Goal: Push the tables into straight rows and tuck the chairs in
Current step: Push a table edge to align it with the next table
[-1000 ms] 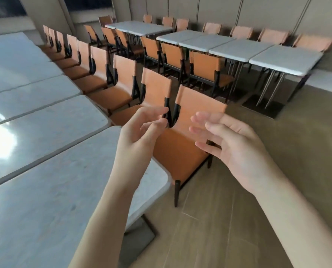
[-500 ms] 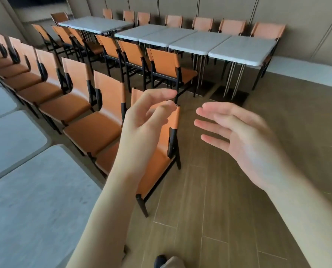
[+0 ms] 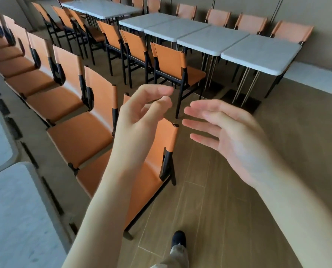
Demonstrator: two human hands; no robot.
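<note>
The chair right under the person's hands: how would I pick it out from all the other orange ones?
Start at the long row of grey tables along the left edge, with orange chairs lined up beside it. Follow that line to its near end: the nearest chair is the last one, partly hidden behind the left hand. Unlike its neighbours, it has open wooden floor on its right side.

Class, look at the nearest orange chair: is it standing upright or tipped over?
Upright. The nearest orange chair stands on the floor, backrest up; neither hand touches it.
</note>
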